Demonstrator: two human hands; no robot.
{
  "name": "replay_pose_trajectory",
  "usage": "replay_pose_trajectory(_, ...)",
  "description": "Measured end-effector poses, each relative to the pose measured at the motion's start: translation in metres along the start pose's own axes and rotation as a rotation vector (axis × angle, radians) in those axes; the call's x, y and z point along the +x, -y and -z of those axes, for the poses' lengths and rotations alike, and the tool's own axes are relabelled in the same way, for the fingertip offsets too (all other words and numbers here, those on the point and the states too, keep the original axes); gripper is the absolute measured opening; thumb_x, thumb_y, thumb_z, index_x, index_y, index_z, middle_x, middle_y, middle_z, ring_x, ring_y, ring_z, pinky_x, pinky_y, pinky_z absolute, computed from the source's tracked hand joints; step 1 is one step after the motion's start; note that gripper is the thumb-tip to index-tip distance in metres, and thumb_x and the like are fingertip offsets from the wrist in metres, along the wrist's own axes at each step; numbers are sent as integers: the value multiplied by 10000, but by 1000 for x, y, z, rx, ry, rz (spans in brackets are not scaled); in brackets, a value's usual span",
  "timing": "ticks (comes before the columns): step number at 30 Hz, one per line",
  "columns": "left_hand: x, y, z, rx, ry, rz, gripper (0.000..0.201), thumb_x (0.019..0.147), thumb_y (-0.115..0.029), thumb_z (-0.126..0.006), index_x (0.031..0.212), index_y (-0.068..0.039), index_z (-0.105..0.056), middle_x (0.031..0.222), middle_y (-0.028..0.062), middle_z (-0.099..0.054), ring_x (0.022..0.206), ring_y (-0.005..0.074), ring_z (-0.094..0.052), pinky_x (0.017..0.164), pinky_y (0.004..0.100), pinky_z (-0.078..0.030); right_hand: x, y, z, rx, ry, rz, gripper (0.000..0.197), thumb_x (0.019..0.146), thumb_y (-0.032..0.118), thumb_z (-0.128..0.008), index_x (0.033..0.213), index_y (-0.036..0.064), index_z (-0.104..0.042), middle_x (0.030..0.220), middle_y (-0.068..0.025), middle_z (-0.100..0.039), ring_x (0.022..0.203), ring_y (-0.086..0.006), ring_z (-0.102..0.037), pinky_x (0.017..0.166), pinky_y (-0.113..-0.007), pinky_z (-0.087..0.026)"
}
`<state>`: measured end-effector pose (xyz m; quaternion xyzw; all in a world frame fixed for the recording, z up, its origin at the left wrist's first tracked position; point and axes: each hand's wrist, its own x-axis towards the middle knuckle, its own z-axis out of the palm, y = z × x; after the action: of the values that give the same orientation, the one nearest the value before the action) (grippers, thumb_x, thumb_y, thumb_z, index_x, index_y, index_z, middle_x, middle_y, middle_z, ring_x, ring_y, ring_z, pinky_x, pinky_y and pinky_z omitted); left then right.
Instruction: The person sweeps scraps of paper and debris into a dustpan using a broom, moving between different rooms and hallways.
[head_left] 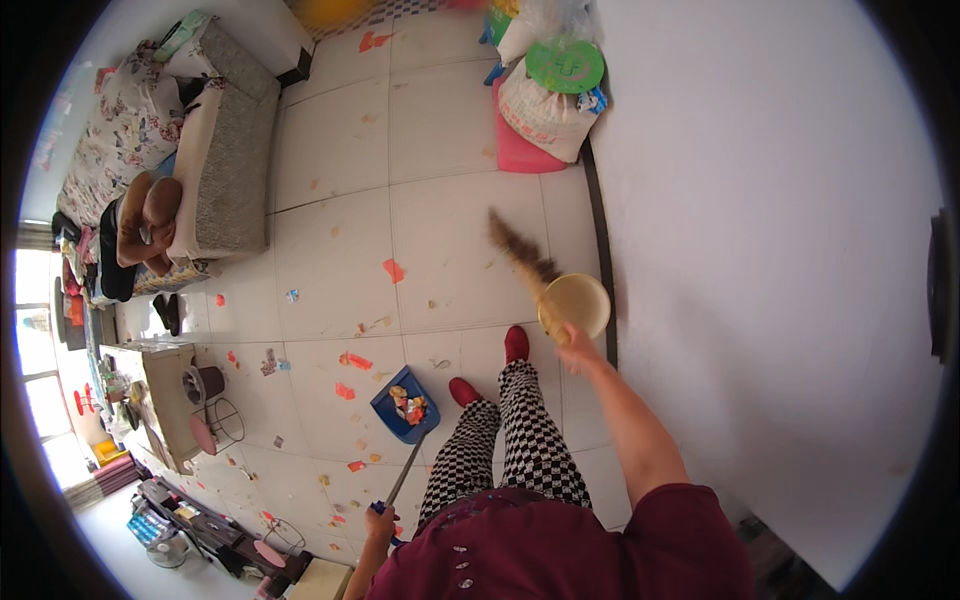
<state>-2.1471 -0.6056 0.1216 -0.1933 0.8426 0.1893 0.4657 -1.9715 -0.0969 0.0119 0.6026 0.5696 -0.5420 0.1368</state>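
My left hand (379, 522) is closed around the long handle of a blue dustpan (428, 424), which rests on the tiled floor to the left of my feet. Crumpled wrappers and paper scraps (408, 403) lie inside the pan. In my right hand (577, 352) is the handle of a straw broom (528, 268), held out ahead of me with its brown bristles pointing away and to the left. Just beside the broom handle sits a round yellow basin (582, 305) by the wall, partly covered by the handle.
Red paper scraps (393, 271) and small wrappers are scattered across the floor. Bags (545, 110) and a pink container (525, 158) stand against the right wall. A person (150, 220) sits on the sofa (235, 150) at the left. Stools (203, 432) and a cabinet (160, 400) stand nearer.
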Motion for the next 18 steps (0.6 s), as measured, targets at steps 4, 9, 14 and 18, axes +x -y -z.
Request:
replay_pose_trajectory(4, 2, -19, -10, 38, 30, 43, 164, 737, -119, -549, 657, 23, -533, 539, 104, -572, 334, 139, -450, 303, 281, -360, -36, 5, 38, -129, 94, 248, 588, 694, 66, -524, 1271, 59, -409, 987, -180, -602, 842, -270, -604, 662, -345, -480)
replay_pose_trajectory(9, 8, -10, -21, -104, -48, 124, 147, 725, -121, -553, 682, 19, -537, 551, 105, -576, 333, 136, -442, 297, 285, -360, -37, 50, 84, -419, 38, 336, 573, 699, 59, -526, 1262, 103, -426, 1026, -199, -582, 922, -325, -573, 781, -371, -453)
replay_pose_trajectory(14, 17, -14, -29, -60, -60, 96, 111, 720, -118, -539, 713, -7, -540, 546, 102, -566, 335, 137, -447, 302, 279, -350, 49, 83, 91, -523, -165, 338, 538, 710, 43, -518, 1237, 110, -434, 1058, -203, -560, 979, -339, -540, 820, -392, -441)
replay_pose_trajectory(18, 20, -22, -29, -47, -125, 85, 113, 702, -103, -573, 677, 6, -556, 562, 91, -594, 377, 142, -474, 374, 286, -391, 92, 100, 52, -433, -230, 191, 535, 715, 31, -491, 1240, 111, -428, 1027, -207, -570, 972, -337, -546, 823, -388, -440)
